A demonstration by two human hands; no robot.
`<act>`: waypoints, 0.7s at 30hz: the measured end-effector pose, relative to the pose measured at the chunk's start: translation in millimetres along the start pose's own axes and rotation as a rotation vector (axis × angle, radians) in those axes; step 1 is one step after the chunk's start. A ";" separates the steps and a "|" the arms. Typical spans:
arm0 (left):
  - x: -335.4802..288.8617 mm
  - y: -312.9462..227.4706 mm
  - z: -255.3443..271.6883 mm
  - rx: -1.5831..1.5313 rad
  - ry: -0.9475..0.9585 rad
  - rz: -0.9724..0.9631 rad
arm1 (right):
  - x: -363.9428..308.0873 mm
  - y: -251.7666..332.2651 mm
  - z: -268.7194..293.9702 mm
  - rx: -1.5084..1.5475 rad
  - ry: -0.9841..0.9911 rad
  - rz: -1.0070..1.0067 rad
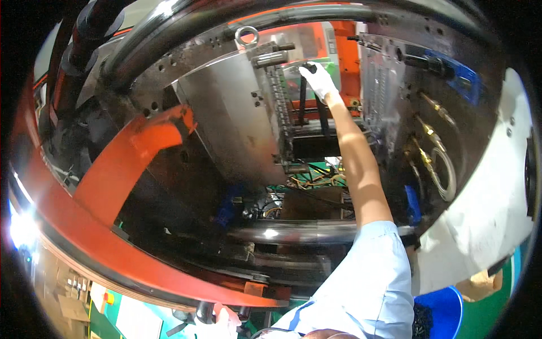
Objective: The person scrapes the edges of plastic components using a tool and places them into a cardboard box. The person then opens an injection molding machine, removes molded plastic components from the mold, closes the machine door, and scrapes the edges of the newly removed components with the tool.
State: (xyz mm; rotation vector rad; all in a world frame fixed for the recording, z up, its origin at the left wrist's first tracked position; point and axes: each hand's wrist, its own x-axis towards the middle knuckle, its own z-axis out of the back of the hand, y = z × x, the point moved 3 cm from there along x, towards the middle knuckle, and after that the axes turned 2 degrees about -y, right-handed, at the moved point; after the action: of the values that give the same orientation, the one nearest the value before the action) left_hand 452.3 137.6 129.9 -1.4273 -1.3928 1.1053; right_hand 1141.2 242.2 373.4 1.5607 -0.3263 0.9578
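Left hand (223,323) by black handle (204,311), perhaps for balance; right hand (320,82) outstretched between metal blocks (228,107), seemingly for reach; cannot tell either grip.

Green floor (481,317), bright light (23,229) (far left)

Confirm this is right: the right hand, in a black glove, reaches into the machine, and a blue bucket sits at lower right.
No: the glove on the right hand is white, not black, in the head view. The machine and blue bucket are as stated.
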 end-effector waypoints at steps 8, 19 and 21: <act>-30.7 -33.9 -59.3 -0.235 0.906 -0.134 | -184.4 188.2 105.4 0.173 -0.110 -0.145; -168.7 -11.6 -158.5 0.228 1.875 0.038 | -533.1 432.8 296.1 -0.199 -0.559 -0.075; -194.8 -7.6 -181.8 0.317 1.952 -0.193 | -558.9 441.7 314.6 -0.284 -0.619 -0.126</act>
State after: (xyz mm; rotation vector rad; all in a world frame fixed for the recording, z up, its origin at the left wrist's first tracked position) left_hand 626.5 -54.3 192.3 -1.2279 0.1146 -0.4028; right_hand 615.2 -325.9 290.5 1.5598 -0.7514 0.2914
